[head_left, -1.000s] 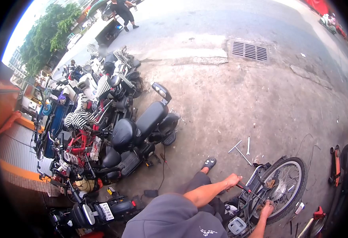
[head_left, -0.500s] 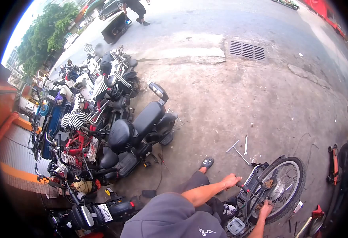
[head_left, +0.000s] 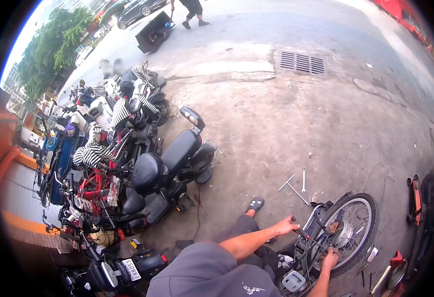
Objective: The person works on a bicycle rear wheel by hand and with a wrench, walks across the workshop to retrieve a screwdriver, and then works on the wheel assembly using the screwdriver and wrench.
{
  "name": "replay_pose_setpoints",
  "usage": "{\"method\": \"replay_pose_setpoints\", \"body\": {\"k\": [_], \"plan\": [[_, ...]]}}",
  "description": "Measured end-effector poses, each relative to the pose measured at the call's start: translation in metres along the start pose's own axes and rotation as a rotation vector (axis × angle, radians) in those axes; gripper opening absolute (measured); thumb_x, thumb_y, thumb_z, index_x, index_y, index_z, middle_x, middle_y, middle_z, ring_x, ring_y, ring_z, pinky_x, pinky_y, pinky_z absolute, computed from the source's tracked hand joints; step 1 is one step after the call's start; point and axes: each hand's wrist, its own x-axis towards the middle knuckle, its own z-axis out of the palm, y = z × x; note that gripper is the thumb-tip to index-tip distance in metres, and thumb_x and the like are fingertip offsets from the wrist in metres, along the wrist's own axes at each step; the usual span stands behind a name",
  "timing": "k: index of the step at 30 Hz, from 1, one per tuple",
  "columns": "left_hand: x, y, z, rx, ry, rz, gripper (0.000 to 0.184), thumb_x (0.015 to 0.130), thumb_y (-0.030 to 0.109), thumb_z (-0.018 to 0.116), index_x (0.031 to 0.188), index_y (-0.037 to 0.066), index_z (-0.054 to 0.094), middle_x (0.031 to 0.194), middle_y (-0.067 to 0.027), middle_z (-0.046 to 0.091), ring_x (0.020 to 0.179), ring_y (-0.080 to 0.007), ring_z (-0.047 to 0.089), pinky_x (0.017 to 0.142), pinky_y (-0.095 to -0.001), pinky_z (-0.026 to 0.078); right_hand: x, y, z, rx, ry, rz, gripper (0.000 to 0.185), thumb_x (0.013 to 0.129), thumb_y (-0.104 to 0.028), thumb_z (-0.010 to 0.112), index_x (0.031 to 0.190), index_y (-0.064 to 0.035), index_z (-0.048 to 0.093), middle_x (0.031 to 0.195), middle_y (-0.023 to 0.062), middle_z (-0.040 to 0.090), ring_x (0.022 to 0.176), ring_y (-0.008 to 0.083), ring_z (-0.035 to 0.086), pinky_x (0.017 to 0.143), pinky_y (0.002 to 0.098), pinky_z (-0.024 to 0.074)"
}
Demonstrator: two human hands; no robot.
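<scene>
My left hand [head_left: 285, 226] is closed around the dark handle of a screwdriver-like tool [head_left: 303, 234], which has a red band and a thin shaft pointing to the wheel. My right hand [head_left: 331, 259] is closed at the near side of a spoked wheel [head_left: 374, 218] with a black tyre; what its fingers grip is hidden. The wheel sits in a bike frame [head_left: 317, 216] lying low on the ground. A grey pedal [head_left: 293, 281] shows near my shirt. On the concrete beyond lie a T-handle wrench [head_left: 294, 189] and a spanner [head_left: 304, 181].
Parked scooters crowd the left, the nearest with a black seat [head_left: 181, 151]. An orange-and-black floor jack [head_left: 415, 200] lies at right, near small tools and a red-topped object [head_left: 397, 258]. A drain grate [head_left: 302, 63] lies ahead. Far off, a person [head_left: 192, 9] moves a black box [head_left: 152, 33].
The view has shifted slightly. Both hands stay at the wheel, the left still on the tool. In the distance, the person with the black box has stepped to the right.
</scene>
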Motion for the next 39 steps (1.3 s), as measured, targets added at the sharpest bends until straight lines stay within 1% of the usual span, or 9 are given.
{"method": "replay_pose_setpoints", "body": {"k": [3, 6, 9, 12, 15, 18, 24, 34, 39], "plan": [[0.011, -0.014, 0.002, 0.005, -0.017, 0.069, 0.054, 0.089, 0.045, 0.058, 0.109, -0.005, 0.059, 0.085, -0.0193, 0.064, 0.068, -0.0305, 0.065, 0.067, -0.0429, 0.053, 0.008, 0.011, 0.004, 0.018, 0.025, -0.045, 0.017, 0.086, -0.018, 0.056, 0.084, -0.0017, 0.06, 0.07, 0.0064, 0.06, 0.053, 0.0149, 0.055, 0.044, 0.0283, 0.042], [0.016, 0.029, -0.014, 0.26, -0.223, -0.398, 0.052, 0.086, 0.035, 0.065, 0.114, -0.007, 0.055, 0.093, -0.0193, 0.064, 0.089, -0.0275, 0.064, 0.081, -0.0382, 0.049, 0.006, 0.008, 0.003, 0.038, 0.018, -0.053, 0.017, 0.086, -0.018, 0.056, 0.079, -0.0025, 0.06, 0.067, 0.0055, 0.061, 0.051, 0.0135, 0.053, 0.043, 0.0278, 0.0396], [0.019, 0.029, -0.014, 0.358, -0.256, -0.312, 0.051, 0.085, 0.035, 0.065, 0.11, -0.008, 0.055, 0.093, -0.0187, 0.064, 0.086, -0.0267, 0.064, 0.077, -0.037, 0.05, 0.004, 0.004, 0.001, 0.053, 0.018, -0.058, 0.017, 0.086, -0.017, 0.056, 0.077, -0.0032, 0.06, 0.067, 0.0054, 0.06, 0.05, 0.0138, 0.053, 0.043, 0.0281, 0.0396], [0.027, -0.04, 0.003, 0.057, -0.1, 0.256, 0.049, 0.087, 0.041, 0.061, 0.098, -0.006, 0.059, 0.08, -0.017, 0.064, 0.057, -0.026, 0.061, 0.057, -0.0373, 0.05, 0.0, 0.001, 0.002, 0.083, 0.016, -0.004, 0.018, 0.086, -0.018, 0.056, 0.077, -0.0028, 0.06, 0.067, 0.0057, 0.061, 0.051, 0.014, 0.054, 0.044, 0.0286, 0.0401], [0.028, -0.038, 0.0, 0.153, -0.052, 0.223, 0.049, 0.087, 0.042, 0.061, 0.099, -0.005, 0.059, 0.074, -0.0144, 0.061, 0.059, -0.0233, 0.061, 0.051, -0.0397, 0.049, 0.002, 0.004, 0.004, 0.041, 0.018, -0.037, 0.019, 0.086, -0.018, 0.057, 0.08, -0.0013, 0.062, 0.067, 0.0064, 0.061, 0.052, 0.0145, 0.054, 0.045, 0.0293, 0.041], [0.027, 0.012, -0.016, 0.15, -0.313, -0.544, 0.05, 0.085, 0.036, 0.067, 0.111, -0.005, 0.056, 0.089, -0.0144, 0.062, 0.078, -0.0202, 0.06, 0.064, -0.0366, 0.05, 0.009, 0.012, 0.001, 0.001, 0.004, -0.077, 0.02, 0.086, -0.019, 0.057, 0.084, 0.0, 0.063, 0.069, 0.0072, 0.062, 0.052, 0.015, 0.055, 0.046, 0.0301, 0.0417], [0.012, 0.01, -0.007, 0.0, -0.165, -0.218, 0.044, 0.087, 0.04, 0.062, 0.098, -0.002, 0.057, 0.076, -0.011, 0.056, 0.045, -0.0206, 0.046, 0.038, -0.0316, 0.039, -0.001, 0.002, 0.001, 0.0, 0.012, -0.035, 0.021, 0.085, -0.019, 0.057, 0.083, 0.0004, 0.065, 0.072, 0.0094, 0.064, 0.057, 0.0177, 0.059, 0.05, 0.0332, 0.0446], [0.01, 0.03, -0.013, 0.119, -0.206, -0.457, 0.043, 0.089, 0.04, 0.061, 0.1, -0.002, 0.057, 0.069, -0.0106, 0.054, 0.049, -0.0192, 0.051, 0.037, -0.0343, 0.037, 0.044, 0.073, -0.005, -0.093, 0.02, -0.181, 0.012, 0.089, -0.014, 0.058, 0.092, -0.0017, 0.057, 0.074, 0.0077, 0.06, 0.053, 0.0184, 0.059, 0.043, 0.0301, 0.0466], [0.01, 0.012, -0.005, -0.049, -0.102, -0.172, 0.048, 0.085, 0.04, 0.066, 0.104, -0.003, 0.057, 0.07, -0.0077, 0.054, 0.049, -0.0164, 0.048, 0.038, -0.033, 0.037, 0.063, 0.097, -0.002, -0.155, 0.043, -0.303, 0.014, 0.088, -0.015, 0.058, 0.091, -0.0009, 0.06, 0.073, 0.0084, 0.061, 0.053, 0.018, 0.06, 0.044, 0.0311, 0.0458]]}}
